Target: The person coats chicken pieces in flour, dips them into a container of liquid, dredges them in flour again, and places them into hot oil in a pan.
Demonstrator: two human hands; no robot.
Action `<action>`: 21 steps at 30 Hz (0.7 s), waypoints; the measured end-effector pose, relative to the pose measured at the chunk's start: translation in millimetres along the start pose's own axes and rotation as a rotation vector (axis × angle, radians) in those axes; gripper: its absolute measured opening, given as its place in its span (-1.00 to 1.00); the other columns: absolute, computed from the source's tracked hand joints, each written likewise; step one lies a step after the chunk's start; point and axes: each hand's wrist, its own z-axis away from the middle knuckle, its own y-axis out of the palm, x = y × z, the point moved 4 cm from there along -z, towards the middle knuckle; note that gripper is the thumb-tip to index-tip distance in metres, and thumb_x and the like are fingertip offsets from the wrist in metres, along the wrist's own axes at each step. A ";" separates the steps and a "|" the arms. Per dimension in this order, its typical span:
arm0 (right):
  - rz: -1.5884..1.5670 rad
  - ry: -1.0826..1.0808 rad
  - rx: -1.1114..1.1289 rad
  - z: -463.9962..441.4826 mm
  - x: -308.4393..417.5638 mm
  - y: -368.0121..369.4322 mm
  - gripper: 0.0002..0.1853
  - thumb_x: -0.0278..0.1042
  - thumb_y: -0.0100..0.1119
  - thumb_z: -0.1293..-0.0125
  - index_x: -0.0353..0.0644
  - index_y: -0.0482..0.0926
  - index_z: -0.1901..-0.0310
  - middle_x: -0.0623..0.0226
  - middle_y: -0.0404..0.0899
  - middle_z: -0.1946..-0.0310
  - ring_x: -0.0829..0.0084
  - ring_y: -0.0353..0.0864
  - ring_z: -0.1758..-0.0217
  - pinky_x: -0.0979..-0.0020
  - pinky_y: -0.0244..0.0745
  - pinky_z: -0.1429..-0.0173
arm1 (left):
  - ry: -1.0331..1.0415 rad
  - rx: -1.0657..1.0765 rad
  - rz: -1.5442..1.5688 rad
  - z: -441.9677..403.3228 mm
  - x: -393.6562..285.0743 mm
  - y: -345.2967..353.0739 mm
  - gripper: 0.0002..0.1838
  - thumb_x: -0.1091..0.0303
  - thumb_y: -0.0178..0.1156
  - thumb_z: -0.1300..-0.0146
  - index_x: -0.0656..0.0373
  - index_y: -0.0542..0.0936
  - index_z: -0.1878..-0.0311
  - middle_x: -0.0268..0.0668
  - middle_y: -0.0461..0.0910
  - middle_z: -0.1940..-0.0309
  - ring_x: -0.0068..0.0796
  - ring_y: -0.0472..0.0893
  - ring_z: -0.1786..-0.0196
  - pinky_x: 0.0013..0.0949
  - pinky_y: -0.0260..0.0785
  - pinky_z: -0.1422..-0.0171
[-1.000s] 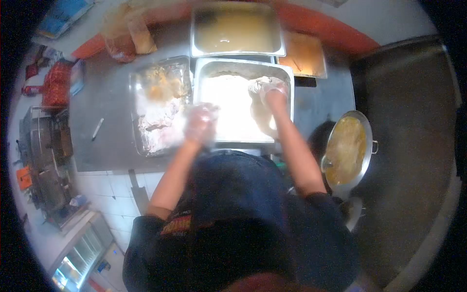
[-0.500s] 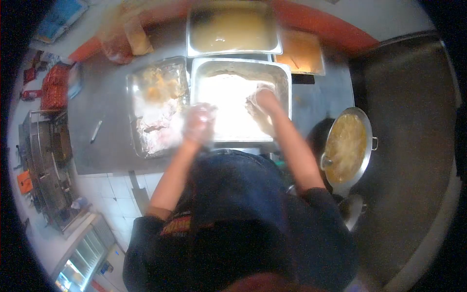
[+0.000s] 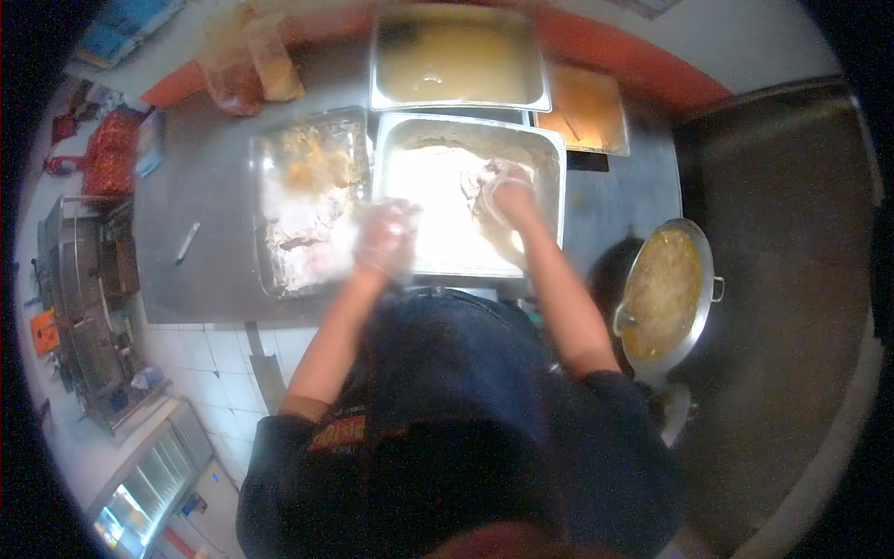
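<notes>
My right hand (image 3: pixel 508 194), in a clear plastic glove, is inside the metal pan (image 3: pixel 564 172) of white flour (image 3: pixel 428 205). Its fingers curl against a flour-coated piece (image 3: pixel 477 179), perhaps meat, partly hidden by the hand. My left hand (image 3: pixel 388 235), gloved too, hovers at the pan's left edge beside a clear tray (image 3: pixel 264 200). Motion smears its fingers, so what they hold, if anything, is unclear. Flour-covered pieces (image 3: pixel 303 242) lie in the tray, with a yellowish-brown patch at its far end.
A metal pan of pale yellow liquid (image 3: pixel 456 61) stands behind the flour. An orange-toned tray (image 3: pixel 589 112) sits at the back right. To the right is a wide pan of bubbling oil (image 3: pixel 666 289). A white pen-like object (image 3: pixel 188 242) lies on the left counter.
My right hand has shifted slightly within the flour, and more of the coated piece shows beside it. My left hand stays near the pan's left edge. The whole view has moved a little.
</notes>
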 end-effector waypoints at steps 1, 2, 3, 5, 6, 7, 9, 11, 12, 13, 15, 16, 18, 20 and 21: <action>0.000 -0.003 0.001 -1.9 -3.3 2.0 -0.59 -0.14 0.12 -0.10 -0.26 0.53 0.09 0.04 0.53 0.09 0.16 0.48 -0.03 0.30 0.33 -0.11 | -0.016 -0.025 0.069 2.6 4.9 3.1 -0.80 0.26 0.17 -0.09 0.17 0.60 0.28 -0.14 0.56 0.35 -0.11 0.52 0.22 -0.12 0.33 0.08; 0.151 -0.073 -0.015 -1.9 -8.3 5.9 -0.61 -0.16 0.13 -0.10 -0.24 0.54 0.11 0.05 0.55 0.14 0.16 0.50 0.02 0.29 0.36 -0.06 | -0.017 -0.022 0.068 9.0 7.8 6.4 -0.80 0.26 0.17 -0.09 0.17 0.60 0.28 -0.14 0.56 0.35 -0.11 0.52 0.22 -0.12 0.33 0.08; 0.302 -0.142 -0.032 2.9 -1.5 5.1 -0.64 -0.17 0.15 -0.09 -0.22 0.55 0.12 0.06 0.57 0.20 0.15 0.53 0.07 0.27 0.38 -0.01 | 0.007 -0.015 0.014 9.0 1.4 2.6 -0.80 0.27 0.18 -0.09 0.17 0.60 0.28 -0.13 0.56 0.33 -0.10 0.51 0.21 -0.12 0.33 0.07; 0.259 -0.079 -0.032 1.0 7.6 -7.0 -0.64 -0.17 0.16 -0.09 -0.22 0.55 0.14 0.04 0.57 0.20 0.13 0.53 0.10 0.26 0.39 0.02 | 0.037 -0.022 -0.045 2.7 -0.5 0.1 -0.80 0.28 0.18 -0.08 0.17 0.60 0.28 -0.13 0.56 0.32 -0.10 0.51 0.20 -0.12 0.33 0.07; 0.215 -0.006 -0.022 4.0 10.6 -10.5 -0.65 -0.17 0.17 -0.08 -0.22 0.56 0.15 0.02 0.56 0.21 0.11 0.54 0.12 0.24 0.40 0.05 | 0.029 -0.009 -0.032 4.3 0.1 0.2 -0.80 0.27 0.18 -0.09 0.17 0.60 0.27 -0.12 0.56 0.30 -0.09 0.51 0.18 -0.11 0.34 0.07; 0.217 -0.011 -0.021 -0.4 3.8 -8.3 -0.65 -0.17 0.17 -0.08 -0.22 0.56 0.15 0.02 0.56 0.21 0.11 0.54 0.12 0.24 0.40 0.05 | 0.021 0.001 -0.021 4.2 1.8 0.2 -0.79 0.26 0.18 -0.09 0.16 0.60 0.27 -0.11 0.56 0.28 -0.08 0.51 0.17 -0.10 0.34 0.06; 0.326 -0.194 -0.045 -3.9 -6.0 -3.6 -0.67 -0.14 0.17 -0.09 -0.20 0.56 0.19 0.00 0.55 0.21 0.09 0.53 0.14 0.21 0.40 0.05 | -0.024 -0.003 0.007 2.1 0.6 -0.9 -0.78 0.24 0.18 -0.10 0.16 0.60 0.26 -0.11 0.56 0.27 -0.07 0.50 0.15 -0.10 0.34 0.06; 0.333 -0.159 -0.111 13.3 -18.0 -4.8 -0.67 -0.14 0.17 -0.09 -0.20 0.56 0.19 0.00 0.55 0.21 0.09 0.53 0.15 0.21 0.41 0.05 | -0.058 0.014 0.044 7.4 -3.0 -2.3 -0.76 0.21 0.17 -0.11 0.15 0.61 0.25 -0.10 0.56 0.26 -0.06 0.50 0.13 -0.09 0.34 0.05; 0.354 -0.165 -0.190 5.7 -10.5 -15.2 -0.66 -0.14 0.18 -0.09 -0.19 0.56 0.18 0.00 0.55 0.21 0.09 0.53 0.17 0.20 0.42 0.04 | -0.072 -0.016 0.029 1.9 -0.9 -2.9 -0.76 0.21 0.17 -0.11 0.15 0.61 0.25 -0.10 0.56 0.25 -0.07 0.50 0.13 -0.10 0.34 0.04; 0.357 -0.171 -0.189 3.0 -6.2 -18.3 -0.66 -0.14 0.18 -0.09 -0.19 0.56 0.18 0.00 0.55 0.21 0.09 0.53 0.17 0.20 0.42 0.04 | -0.101 -0.029 0.018 4.8 -0.6 -3.2 -0.76 0.20 0.17 -0.12 0.14 0.61 0.25 -0.10 0.57 0.25 -0.08 0.50 0.12 -0.12 0.34 0.02; 0.359 -0.051 -0.009 14.0 -13.7 -10.7 -0.66 -0.06 0.17 -0.08 -0.13 0.59 0.22 0.02 0.54 0.15 0.10 0.49 0.06 0.22 0.37 -0.03 | -0.084 0.026 -0.015 10.7 -5.1 -2.1 -0.76 0.19 0.18 -0.12 0.13 0.61 0.25 -0.10 0.57 0.25 -0.09 0.50 0.11 -0.12 0.34 0.02; 0.353 0.002 0.064 14.7 -14.3 -9.3 -0.66 -0.03 0.17 -0.08 -0.10 0.61 0.24 0.03 0.53 0.13 0.10 0.47 0.01 0.23 0.35 -0.07 | -0.040 0.060 -0.057 4.3 -6.9 -4.2 -0.76 0.18 0.19 -0.12 0.12 0.61 0.25 -0.10 0.57 0.24 -0.10 0.50 0.10 -0.13 0.34 0.01; 0.253 -0.086 -0.153 -5.4 -24.7 -8.9 -0.62 0.03 0.13 -0.09 -0.09 0.61 0.22 0.03 0.52 0.10 0.10 0.44 -0.04 0.22 0.32 -0.11 | -0.057 0.000 -0.046 -9.4 -6.4 -10.4 -0.75 0.16 0.20 -0.11 0.12 0.61 0.25 -0.10 0.57 0.24 -0.12 0.51 0.11 -0.14 0.35 0.02; 0.148 -0.090 -0.296 24.2 -46.6 2.9 -0.58 0.10 0.10 -0.10 -0.07 0.61 0.20 0.04 0.52 0.07 0.11 0.42 -0.08 0.21 0.29 -0.15 | -0.049 -0.119 -0.023 11.9 -6.8 -6.6 -0.69 0.09 0.21 -0.10 0.13 0.61 0.25 -0.13 0.58 0.24 -0.20 0.54 0.16 -0.18 0.38 0.06; 0.368 -0.187 -0.168 25.5 -37.6 9.0 -0.59 0.03 0.07 -0.13 -0.15 0.59 0.20 0.05 0.53 0.13 0.12 0.46 0.00 0.22 0.30 -0.12 | -0.048 -0.109 -0.019 14.4 -10.6 -10.0 -0.69 0.09 0.21 -0.10 0.13 0.61 0.25 -0.13 0.58 0.24 -0.20 0.54 0.16 -0.18 0.38 0.06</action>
